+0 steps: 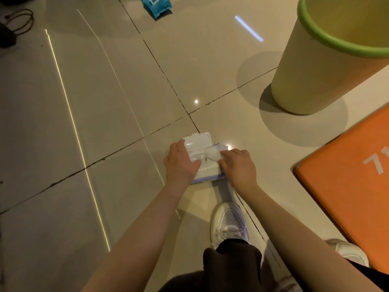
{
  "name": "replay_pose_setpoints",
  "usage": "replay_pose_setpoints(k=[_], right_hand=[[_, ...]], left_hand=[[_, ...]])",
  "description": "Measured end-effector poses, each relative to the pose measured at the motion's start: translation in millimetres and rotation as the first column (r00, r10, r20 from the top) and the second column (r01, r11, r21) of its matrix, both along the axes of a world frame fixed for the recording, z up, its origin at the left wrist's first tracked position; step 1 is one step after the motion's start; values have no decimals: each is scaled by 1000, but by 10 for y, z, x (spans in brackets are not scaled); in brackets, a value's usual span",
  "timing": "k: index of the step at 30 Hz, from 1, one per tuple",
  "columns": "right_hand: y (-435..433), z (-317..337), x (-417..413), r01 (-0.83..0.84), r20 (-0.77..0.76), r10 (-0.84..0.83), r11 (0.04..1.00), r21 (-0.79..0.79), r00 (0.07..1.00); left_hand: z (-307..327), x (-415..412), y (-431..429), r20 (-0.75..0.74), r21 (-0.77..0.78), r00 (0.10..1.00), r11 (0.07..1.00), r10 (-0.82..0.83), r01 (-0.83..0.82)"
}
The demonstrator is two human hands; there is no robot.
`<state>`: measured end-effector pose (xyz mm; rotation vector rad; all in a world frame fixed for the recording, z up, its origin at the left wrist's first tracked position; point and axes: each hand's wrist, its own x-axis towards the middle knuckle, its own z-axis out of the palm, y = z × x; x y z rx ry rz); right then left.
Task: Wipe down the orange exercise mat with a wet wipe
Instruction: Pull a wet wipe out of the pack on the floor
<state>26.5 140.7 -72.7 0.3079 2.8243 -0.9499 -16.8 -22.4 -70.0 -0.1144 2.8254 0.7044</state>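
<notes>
The tiled floor (94, 102) fills most of the view. The orange mat (347, 178) lies flat on it at the right edge, well apart from both hands. Behind the mat stands a pale bin (311, 76) with a green rim. In the middle, a pack of wipes (208, 168) lies on the floor with its lid (197, 142) flipped up. The left hand (181, 163) rests flat on the pack, fingers straight, and presses it down. The right hand (237, 165) pinches a white wipe (212, 153) which sticks out of the opening. A blue packet (156, 5) lies far behind.
</notes>
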Motion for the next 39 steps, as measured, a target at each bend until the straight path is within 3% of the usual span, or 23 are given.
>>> replay_pose_setpoints(k=[3,6,9,10,12,15,19,23,27,31,35,39], right_hand=[[78,-14,12,127,74,-122,989,-69,990],[189,21,83,254,74,-246,958,-132,966],[278,78,169,307,77,-299,938,-158,951],[296,97,187,329,79,-320,928,-175,944],[319,131,225,367,84,-358,905,-213,930],[327,154,272,373,97,-360,899,-229,928],[327,202,291,366,94,-354,894,-259,931],[422,374,298,360,67,-356,893,-270,932],[685,753,316,267,46,-263,939,-217,964],[1101,1297,280,125,70,-120,989,-74,990],[1587,1907,312,-17,135,11,999,44,991],[2132,2218,558,-72,181,48,990,125,982]], left_hand=[[98,-133,115,179,-18,983,999,43,-40],[191,-70,101,47,152,998,987,40,-46],[210,152,5,-44,387,996,918,-76,87],[173,218,-35,-91,364,982,912,-166,188],[73,321,-102,-192,168,915,907,-354,386],[-65,410,-167,-200,-85,835,858,-513,507],[-40,464,-103,-121,-230,822,822,-556,521],[107,422,-25,24,-260,846,813,-533,520],[295,329,145,142,-380,824,739,-548,557],[522,233,548,256,-345,698,612,-668,712],[881,235,1125,196,-107,753,750,-628,653],[1054,321,1596,226,-5,717,736,-659,677]])
